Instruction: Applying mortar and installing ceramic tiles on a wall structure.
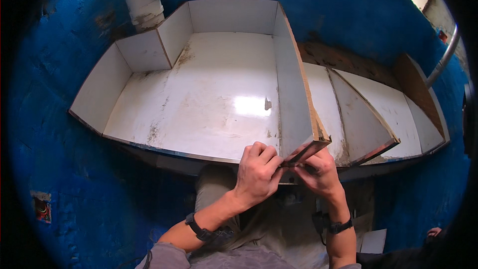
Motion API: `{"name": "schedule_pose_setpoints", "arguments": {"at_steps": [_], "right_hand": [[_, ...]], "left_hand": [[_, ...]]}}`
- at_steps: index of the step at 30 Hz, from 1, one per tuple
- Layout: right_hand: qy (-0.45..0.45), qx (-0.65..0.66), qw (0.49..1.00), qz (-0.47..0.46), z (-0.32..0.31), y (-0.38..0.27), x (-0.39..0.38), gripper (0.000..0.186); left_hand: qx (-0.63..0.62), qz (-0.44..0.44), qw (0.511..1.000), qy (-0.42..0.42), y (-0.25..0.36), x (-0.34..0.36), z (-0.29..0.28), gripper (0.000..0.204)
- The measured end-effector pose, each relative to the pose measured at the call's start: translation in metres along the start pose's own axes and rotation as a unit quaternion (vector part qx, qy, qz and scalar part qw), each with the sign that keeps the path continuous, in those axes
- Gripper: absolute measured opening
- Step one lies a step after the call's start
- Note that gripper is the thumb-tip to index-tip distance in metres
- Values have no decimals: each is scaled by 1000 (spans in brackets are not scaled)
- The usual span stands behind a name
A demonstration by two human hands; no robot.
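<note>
A white-faced board cabinet carcass, with a wide compartment (209, 89) on its left, stands before me. An upright divider panel (294, 84) bounds that compartment, and a dark, shiny edging strip (309, 150) runs along its front edge. My left hand (259, 172) is closed at the strip's lower end, thumb and fingers pinched together beside the cabinet's front rim. On the divider's other side, my right hand (318, 172) has its fingers bent around the same strip, the thumb close to my left fingertips. The exact grip points are partly hidden by my fingers.
Right of the divider, a second slanted panel (366, 112) juts forward with a dark front edge. A white plastic pipe (142, 0) stands behind the notched left corner. Blue walls surround the cabinet. A wall box with wires (42, 207) is at lower left.
</note>
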State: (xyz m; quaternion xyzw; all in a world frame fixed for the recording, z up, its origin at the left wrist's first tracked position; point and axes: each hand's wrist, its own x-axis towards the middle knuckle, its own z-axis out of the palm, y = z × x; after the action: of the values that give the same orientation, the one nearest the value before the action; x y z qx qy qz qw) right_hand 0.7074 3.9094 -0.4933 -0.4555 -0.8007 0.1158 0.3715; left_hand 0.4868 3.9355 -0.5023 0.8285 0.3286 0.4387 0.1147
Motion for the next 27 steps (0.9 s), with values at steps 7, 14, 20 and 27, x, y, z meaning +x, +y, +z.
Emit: {"name": "schedule_pose_setpoints", "arguments": {"at_steps": [7,14,20,27], "right_hand": [[17,-14,1000,-9,3,1,-1,24],[17,-11,1000,-10,6,3,-3,21],[9,29,999,20,5,-1,-1,21],[-68,248,931,259,-31,-10,20,27]], "left_hand": [[-15,-7,1000,-1,-1,0,-1,22],[-29,-4,1000,4,-4,0,0,21],[-28,-3,1000,-1,-4,0,-2,21],[-11,-18,1000,-20,1,0,-7,21]]}}
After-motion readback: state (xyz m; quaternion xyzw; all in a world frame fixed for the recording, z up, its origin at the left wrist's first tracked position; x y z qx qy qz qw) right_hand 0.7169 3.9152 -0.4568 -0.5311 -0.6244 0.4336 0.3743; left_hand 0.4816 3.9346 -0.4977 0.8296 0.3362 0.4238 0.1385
